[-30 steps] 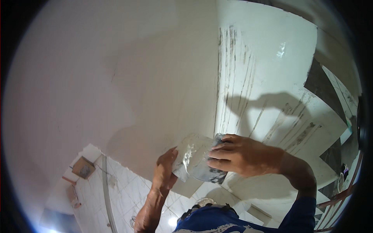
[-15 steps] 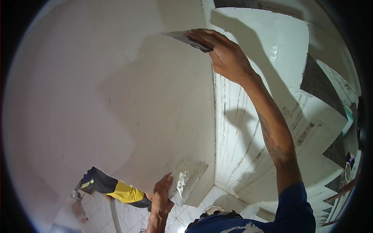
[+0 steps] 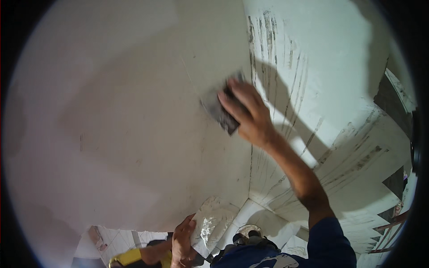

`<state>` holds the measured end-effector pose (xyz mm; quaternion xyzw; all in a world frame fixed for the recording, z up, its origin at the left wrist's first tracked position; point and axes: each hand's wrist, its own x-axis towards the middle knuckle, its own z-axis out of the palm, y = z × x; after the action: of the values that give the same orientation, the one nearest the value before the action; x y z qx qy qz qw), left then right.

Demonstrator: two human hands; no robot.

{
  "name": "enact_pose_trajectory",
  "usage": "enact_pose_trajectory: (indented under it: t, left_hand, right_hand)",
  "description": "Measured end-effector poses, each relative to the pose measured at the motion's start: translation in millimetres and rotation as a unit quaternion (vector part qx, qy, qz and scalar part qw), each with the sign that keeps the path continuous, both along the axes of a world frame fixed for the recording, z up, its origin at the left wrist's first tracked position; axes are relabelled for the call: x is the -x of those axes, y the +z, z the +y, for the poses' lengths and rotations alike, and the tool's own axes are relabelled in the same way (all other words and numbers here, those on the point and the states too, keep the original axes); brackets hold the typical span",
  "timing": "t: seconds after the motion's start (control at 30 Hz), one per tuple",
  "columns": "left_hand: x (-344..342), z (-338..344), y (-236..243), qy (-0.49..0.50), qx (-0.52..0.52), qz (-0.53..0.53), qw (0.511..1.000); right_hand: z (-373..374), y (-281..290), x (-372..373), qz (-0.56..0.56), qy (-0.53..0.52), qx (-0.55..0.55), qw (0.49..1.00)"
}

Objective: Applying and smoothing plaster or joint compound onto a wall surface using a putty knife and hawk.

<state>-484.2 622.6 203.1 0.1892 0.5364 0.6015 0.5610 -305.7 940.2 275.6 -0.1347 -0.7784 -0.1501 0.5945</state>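
Note:
My right hand (image 3: 250, 111) grips a wide, flat metal scraper (image 3: 213, 106), a little blurred, with its blade at the pale wall (image 3: 134, 134) close to the inner corner. The fingers lie over its dark back. Low in the view, my left hand (image 3: 182, 239) holds a broad flat plate (image 3: 213, 225) by its left side, with the thumb side toward me. Whitish, shiny wet paste is spread over that plate. My left forearm is mostly out of view.
On the right, a whiter wall (image 3: 339, 40) carries dark streaks and ends in a stepped edge with dark stair pieces (image 3: 395, 183). Pale tiles (image 3: 254, 214) cover the floor. A co-worker's yellow sleeve (image 3: 127, 257) and forearm show at lower left, close to my left hand.
My right hand has come down the wall with the scraper, turning its blade. The view has shifted. The co-worker's yellow-clad body now sits lower, nearer the bottom edge. My left hand still holds the plate.

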Motion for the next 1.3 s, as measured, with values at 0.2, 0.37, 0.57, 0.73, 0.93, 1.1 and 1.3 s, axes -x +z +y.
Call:
enact_pose_trajectory:
  t: [0.2, 0.37, 0.57, 0.73, 0.93, 1.1, 1.3]
  left_hand:
    - [-8, 5, 4, 0.004, -0.031, -0.006, 0.999]
    - [-11, 4, 6, 0.027, -0.055, 0.01, 0.998]
    - [-15, 3, 15, 0.0, -0.069, 0.042, 0.997]
    - [-20, 4, 15, 0.019, -0.059, 0.029, 0.998]
    - [-20, 2, 15, 0.032, -0.041, 0.036, 0.998]
    - [-22, 4, 14, 0.044, -0.06, 0.044, 0.996]
    - [-35, 7, 32, 0.07, -0.069, 0.069, 0.993]
  right_hand:
    - [-47, -149, -15, -0.118, -0.016, 0.126, 0.985]
    - [-61, -92, -47, -0.109, 0.096, 0.18, 0.973]
    - [-34, 163, -23, 0.043, -0.055, -0.079, 0.994]
    - [-21, 181, -2, -0.015, -0.056, -0.091, 0.994]
    - [-33, 13, 3, -0.021, -0.034, -0.014, 0.999]
    - [-67, -146, -8, -0.107, -0.008, 0.117, 0.987]
    - [-75, -148, -48, -0.161, 0.071, 0.165, 0.97]
